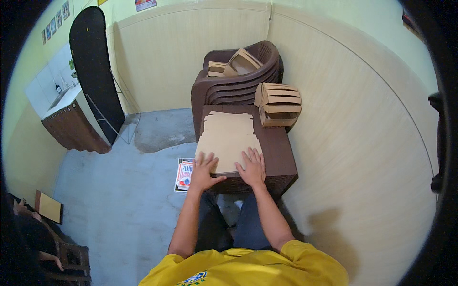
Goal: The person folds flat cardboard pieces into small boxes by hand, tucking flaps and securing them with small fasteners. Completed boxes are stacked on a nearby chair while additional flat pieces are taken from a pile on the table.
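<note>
A flat brown cardboard sheet (228,140) with notched edges lies on a dark brown table (279,152). My left hand (204,172) rests on the sheet's near left corner, its fingers spread and the thumb pointing inward. On the near right corner lies my right hand (252,168), also with fingers spread. Both palms face down, and neither hand grips anything. At the table's far right corner stands a stack of folded cardboard boxes (279,105).
Stacked brown plastic chairs (202,93) stand behind the table, with open cardboard boxes (243,63) on the top seat. Printed packaging (184,174) lies left of the table. A black ironing board (90,71) leans near a sink. Another person (36,233) sits at the lower left.
</note>
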A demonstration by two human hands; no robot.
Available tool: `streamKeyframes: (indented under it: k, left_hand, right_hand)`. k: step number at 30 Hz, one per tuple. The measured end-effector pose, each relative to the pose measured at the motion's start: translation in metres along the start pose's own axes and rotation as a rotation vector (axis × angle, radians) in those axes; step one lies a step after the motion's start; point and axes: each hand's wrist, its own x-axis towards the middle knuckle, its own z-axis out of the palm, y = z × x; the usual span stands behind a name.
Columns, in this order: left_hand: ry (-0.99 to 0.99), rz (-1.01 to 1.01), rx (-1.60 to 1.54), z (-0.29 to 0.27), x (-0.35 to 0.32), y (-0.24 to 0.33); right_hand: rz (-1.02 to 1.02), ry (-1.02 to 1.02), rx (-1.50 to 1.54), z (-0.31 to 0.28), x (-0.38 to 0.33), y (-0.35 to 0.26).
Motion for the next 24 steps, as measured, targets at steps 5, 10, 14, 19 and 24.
streamKeyframes:
  k: [5, 10, 14, 19, 24]
  left_hand:
    - [0.058, 0.122, -0.07, 0.003, -0.005, 0.0]
    - [-0.008, 0.084, -0.225, -0.002, 0.001, 0.003]
    - [0.165, 0.141, -0.216, -0.003, 0.0, 0.001]
    - [0.15, 0.194, -0.179, -0.006, -0.002, -0.004]
    - [0.148, 0.186, -0.11, -0.007, -0.001, 0.006]
  right_hand:
    - [-0.132, -0.007, 0.055, -0.012, -0.007, 0.007]
    - [-0.223, -0.151, 0.167, -0.02, -0.009, 0.017]
    - [-0.245, -0.104, 0.211, -0.017, -0.012, 0.022]
    - [-0.314, 0.011, 0.192, -0.013, -0.019, 0.02]
    - [-0.432, 0.155, -0.015, -0.019, -0.021, 0.008]
